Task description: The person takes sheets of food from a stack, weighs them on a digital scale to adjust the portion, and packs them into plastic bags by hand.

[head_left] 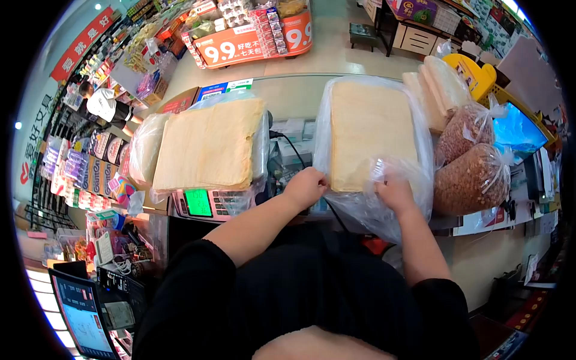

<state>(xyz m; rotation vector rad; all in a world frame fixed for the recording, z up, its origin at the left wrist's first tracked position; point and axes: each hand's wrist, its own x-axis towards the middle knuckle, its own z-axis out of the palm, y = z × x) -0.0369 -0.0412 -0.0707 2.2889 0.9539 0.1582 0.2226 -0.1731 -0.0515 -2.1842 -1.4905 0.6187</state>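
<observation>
A stack of thin, pale yellow sheets [373,129], resembling bean curd sheets, lies flat on the counter in a large clear plastic bag [423,162]. The bag is open around the near end of the stack. My left hand [307,187] pinches the bag's edge at the near left corner. My right hand [395,191] is closed on crumpled film at the near right, above the sheets' front edge. To the left, a second stack of yellow sheets [207,144] rests over a weighing scale [198,203] with a lit green display.
Two clear bags of brown nuts or beans [474,180] stand at the right, with wrapped pale sheets [441,90] behind them. A black cable [291,144] crosses the counter between the stacks. A monitor [81,312] is at lower left. A person [103,103] stands among the shelves.
</observation>
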